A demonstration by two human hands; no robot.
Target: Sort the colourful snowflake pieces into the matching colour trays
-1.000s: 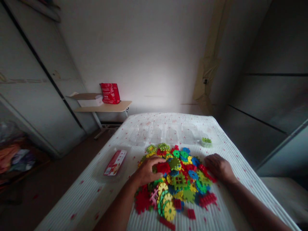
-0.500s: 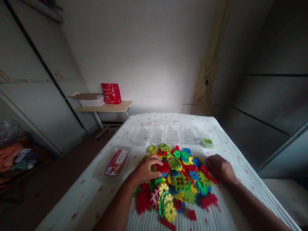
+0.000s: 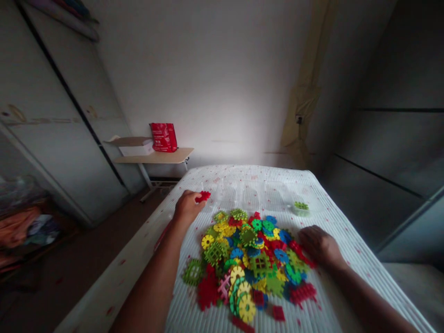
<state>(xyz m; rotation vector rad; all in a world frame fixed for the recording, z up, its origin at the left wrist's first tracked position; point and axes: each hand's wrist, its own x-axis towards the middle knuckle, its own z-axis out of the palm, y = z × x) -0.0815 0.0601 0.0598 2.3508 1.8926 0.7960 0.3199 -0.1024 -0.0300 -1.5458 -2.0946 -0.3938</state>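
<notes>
Pinched between the thumb and fingers of my left hand (image 3: 188, 206) is a red toothed plastic building piece (image 3: 203, 196). That hand is at the left end of a row of clear plastic containers (image 3: 247, 194), over or beside the leftmost one. On the bed in front of me lies a loose pile of interlocking plastic pieces (image 3: 258, 264) in green, yellow, blue and red, some round and notched, some square. My right hand (image 3: 319, 245) rests at the pile's right edge, close to a red piece. Its fingers are turned down and dark, so their grip is hidden.
At the right end of the row, a small clear container (image 3: 301, 210) holds green pieces. A clear package with a red label (image 3: 162, 237) is mostly behind my left forearm. A side table (image 3: 156, 158) beyond the bed carries a red bag (image 3: 163, 137) and a white box (image 3: 136, 147).
My left hand has left the pile's left side and moved forward and left with a red piece. Green and yellow pieces it covered now show. My right hand stays where it was.
</notes>
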